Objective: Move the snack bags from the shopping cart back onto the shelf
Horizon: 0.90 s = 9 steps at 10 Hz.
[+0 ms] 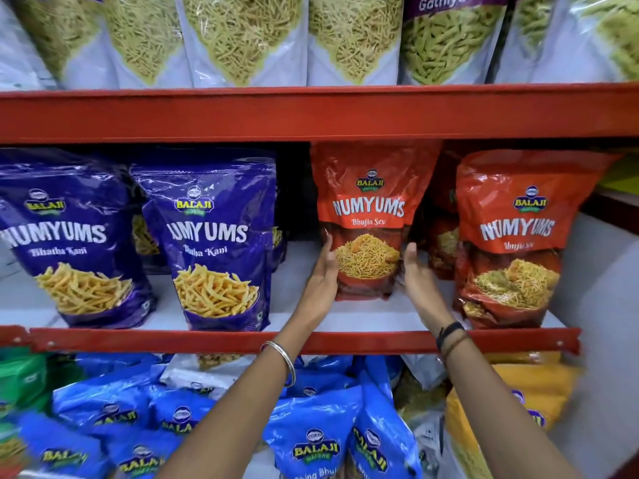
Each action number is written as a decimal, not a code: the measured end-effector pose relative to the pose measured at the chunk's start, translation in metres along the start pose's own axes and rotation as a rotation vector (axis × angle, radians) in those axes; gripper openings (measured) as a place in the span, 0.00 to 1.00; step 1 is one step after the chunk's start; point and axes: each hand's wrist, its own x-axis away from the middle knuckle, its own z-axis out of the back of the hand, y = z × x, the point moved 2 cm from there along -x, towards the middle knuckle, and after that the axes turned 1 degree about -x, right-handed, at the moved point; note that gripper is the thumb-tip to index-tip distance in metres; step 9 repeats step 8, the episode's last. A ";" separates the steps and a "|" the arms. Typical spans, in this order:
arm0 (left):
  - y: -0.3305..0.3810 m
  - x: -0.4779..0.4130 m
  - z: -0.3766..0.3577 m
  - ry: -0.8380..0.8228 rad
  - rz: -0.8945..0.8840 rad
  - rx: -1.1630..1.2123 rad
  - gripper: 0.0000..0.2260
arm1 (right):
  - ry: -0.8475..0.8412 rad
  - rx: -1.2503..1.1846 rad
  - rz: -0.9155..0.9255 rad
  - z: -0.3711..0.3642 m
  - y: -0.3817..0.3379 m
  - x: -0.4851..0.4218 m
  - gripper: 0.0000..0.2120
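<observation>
An orange-red Numyums Bhujia Sev bag [368, 209] stands upright on the middle shelf [304, 340], between the purple bags and another orange-red bag. My left hand [323, 276] presses flat against its lower left side. My right hand [416, 276] holds its lower right side. Both hands grip the bag from the sides. The shopping cart is out of view.
Two purple Numyums bags [214, 243] stand to the left, and an orange-red one [511, 236] to the right with more behind. The top shelf holds white bags of sev [242, 36]. Blue [311, 426] and yellow bags [518, 402] fill the lower shelf.
</observation>
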 end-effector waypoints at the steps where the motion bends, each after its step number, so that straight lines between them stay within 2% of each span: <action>1: 0.001 0.004 0.003 -0.019 0.030 0.006 0.29 | 0.010 0.066 0.015 0.002 0.001 0.004 0.52; 2: 0.002 0.017 0.008 -0.064 0.034 0.067 0.27 | 0.045 0.057 0.013 0.003 -0.004 0.019 0.50; 3: 0.007 0.033 0.012 -0.088 0.105 0.184 0.27 | 0.025 -0.083 -0.003 0.006 -0.009 0.039 0.32; 4: 0.015 0.052 0.018 -0.117 0.113 0.183 0.33 | 0.015 -0.125 -0.005 0.014 -0.011 0.057 0.32; 6: 0.034 0.081 0.024 -0.127 0.122 0.147 0.30 | 0.014 -0.105 0.030 0.024 -0.014 0.082 0.37; 7: 0.040 0.087 0.026 -0.138 0.125 0.094 0.25 | -0.002 -0.082 0.030 0.025 -0.019 0.084 0.37; 8: 0.041 0.100 0.027 -0.107 0.049 0.007 0.26 | -0.005 -0.077 0.017 0.027 -0.014 0.096 0.35; 9: 0.041 0.100 0.027 -0.107 0.049 0.007 0.26 | -0.005 -0.077 0.017 0.027 -0.014 0.096 0.35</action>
